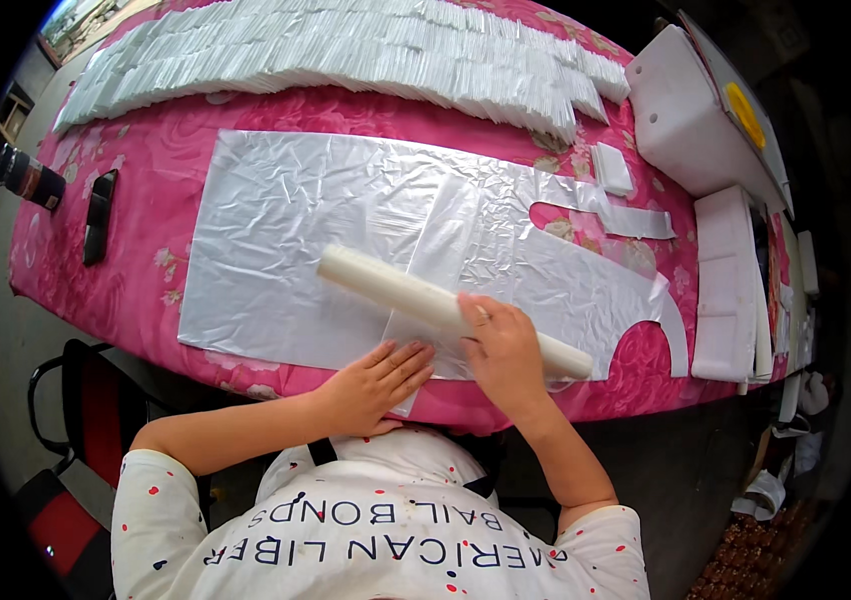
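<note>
A thin, crinkled white plastic sheet shaped like an apron [276, 230] lies spread on the table, its rounded cut-outs and narrow straps toward the right. A smoother folded strip [438, 232] runs across its middle. My right hand [504, 350] is closed around a long off-white tube [386, 283], which slants over the sheet; whether it touches the plastic I cannot tell. My left hand [371, 388] lies flat with fingers stretched out, on the near edge of the sheet beside the strip.
Rows of folded white packets [346, 55] cover the far side of the pink flowered tablecloth [66, 260]. A small white stack [612, 169] sits near the straps. White foam boxes [681, 110] stand right. A dark phone [99, 218] and bottle [30, 178] are left; red-black chairs [96, 410] stand below.
</note>
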`<state>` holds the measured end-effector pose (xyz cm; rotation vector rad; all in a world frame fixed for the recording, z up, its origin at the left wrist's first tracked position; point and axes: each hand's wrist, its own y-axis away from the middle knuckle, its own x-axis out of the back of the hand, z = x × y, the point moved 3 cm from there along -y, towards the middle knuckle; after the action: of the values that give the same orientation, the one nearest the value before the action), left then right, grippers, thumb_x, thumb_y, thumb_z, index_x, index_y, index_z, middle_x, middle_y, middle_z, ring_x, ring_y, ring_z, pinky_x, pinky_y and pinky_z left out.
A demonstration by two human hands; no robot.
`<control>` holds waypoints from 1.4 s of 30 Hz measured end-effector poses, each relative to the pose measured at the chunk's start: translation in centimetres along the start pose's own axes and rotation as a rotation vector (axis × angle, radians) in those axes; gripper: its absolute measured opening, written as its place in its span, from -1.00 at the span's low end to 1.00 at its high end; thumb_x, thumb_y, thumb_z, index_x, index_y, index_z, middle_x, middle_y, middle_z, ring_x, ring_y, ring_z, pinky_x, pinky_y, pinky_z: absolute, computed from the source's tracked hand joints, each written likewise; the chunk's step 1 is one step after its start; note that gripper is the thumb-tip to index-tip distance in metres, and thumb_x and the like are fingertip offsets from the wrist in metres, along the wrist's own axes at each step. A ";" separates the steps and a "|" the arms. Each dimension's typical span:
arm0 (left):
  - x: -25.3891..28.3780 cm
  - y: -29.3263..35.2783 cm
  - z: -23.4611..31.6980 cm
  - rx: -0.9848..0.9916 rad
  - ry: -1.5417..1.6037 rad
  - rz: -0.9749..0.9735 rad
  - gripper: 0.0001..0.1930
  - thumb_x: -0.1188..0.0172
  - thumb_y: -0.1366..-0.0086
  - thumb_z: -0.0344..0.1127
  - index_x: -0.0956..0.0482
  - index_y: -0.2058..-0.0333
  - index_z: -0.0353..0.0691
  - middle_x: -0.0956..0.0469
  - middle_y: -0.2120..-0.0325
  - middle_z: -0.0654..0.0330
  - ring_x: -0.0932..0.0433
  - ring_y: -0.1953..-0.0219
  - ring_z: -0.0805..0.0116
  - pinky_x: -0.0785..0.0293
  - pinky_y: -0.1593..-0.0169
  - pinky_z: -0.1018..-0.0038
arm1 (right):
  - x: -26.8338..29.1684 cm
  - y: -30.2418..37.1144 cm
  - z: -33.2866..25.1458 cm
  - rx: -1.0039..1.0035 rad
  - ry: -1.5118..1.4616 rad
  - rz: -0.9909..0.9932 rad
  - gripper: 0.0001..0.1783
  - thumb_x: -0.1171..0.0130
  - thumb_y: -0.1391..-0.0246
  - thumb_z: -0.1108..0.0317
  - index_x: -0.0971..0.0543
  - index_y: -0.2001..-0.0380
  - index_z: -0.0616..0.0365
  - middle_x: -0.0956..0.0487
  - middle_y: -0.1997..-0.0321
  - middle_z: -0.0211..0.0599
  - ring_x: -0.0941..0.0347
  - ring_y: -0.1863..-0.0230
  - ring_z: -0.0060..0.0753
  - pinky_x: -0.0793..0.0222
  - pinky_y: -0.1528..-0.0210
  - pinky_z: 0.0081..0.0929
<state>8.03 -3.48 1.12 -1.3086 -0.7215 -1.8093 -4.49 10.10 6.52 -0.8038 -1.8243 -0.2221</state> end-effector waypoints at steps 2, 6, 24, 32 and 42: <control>-1.0 -0.6 1.7 0.055 -0.186 0.055 -0.25 -0.07 -0.02 -0.02 -0.17 -0.15 -0.34 -0.06 -0.22 -0.05 -0.01 -0.28 0.10 0.12 -0.28 0.17 | -1.7 -0.4 -1.3 0.159 0.010 -0.047 -0.45 -0.12 0.20 0.47 -0.43 0.00 0.05 -0.45 0.10 -0.20 -0.35 0.11 -0.15 -0.23 0.02 -0.25; -2.1 -0.8 3.2 0.174 -0.163 0.121 -0.45 0.15 -0.17 -0.28 -0.17 -0.16 -0.32 -0.11 -0.20 -0.03 -0.06 -0.27 0.11 0.09 -0.27 0.19 | -3.0 -3.0 -0.8 0.229 -0.009 0.007 -0.44 -0.11 0.26 0.55 -0.47 0.04 0.04 -0.45 0.09 -0.23 -0.35 0.08 -0.16 -0.21 -0.01 -0.22; 0.6 1.8 -0.1 -0.198 0.064 0.109 -0.56 0.05 -0.17 -0.33 -0.31 -0.05 -0.31 -0.23 -0.14 0.05 -0.22 -0.19 0.23 -0.14 -0.23 0.32 | -2.5 -5.5 2.4 0.386 -0.126 -0.201 -0.36 -0.05 0.33 0.63 -0.41 0.00 0.18 -0.34 -0.11 -0.15 -0.18 -0.19 -0.09 -0.11 -0.22 -0.24; 2.2 1.7 -1.4 -0.318 0.343 0.313 -0.48 -0.05 -0.07 -0.25 -0.31 -0.04 -0.32 -0.26 -0.11 0.01 -0.26 -0.15 0.17 -0.15 -0.22 0.27 | -3.5 -0.7 -0.9 0.359 -0.247 -0.291 -0.42 -0.09 0.32 0.58 -0.43 0.05 0.23 -0.38 -0.07 -0.13 -0.25 -0.14 -0.10 -0.18 -0.17 -0.28; 3.9 -0.2 -4.2 0.075 0.316 0.254 -0.11 -0.09 0.02 0.22 -0.17 -0.12 -0.40 -0.35 0.00 -0.06 -0.34 -0.04 0.02 -0.20 -0.10 0.21 | -3.1 -0.5 0.1 0.238 -0.211 -0.082 -0.62 -0.16 0.25 0.55 -0.57 0.22 0.10 -0.53 0.14 -0.28 -0.46 0.17 -0.23 -0.40 0.16 -0.41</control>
<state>5.01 -7.71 3.48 -0.9851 -0.4256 -1.7110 -4.27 8.53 3.85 -0.6039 -2.0384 0.0305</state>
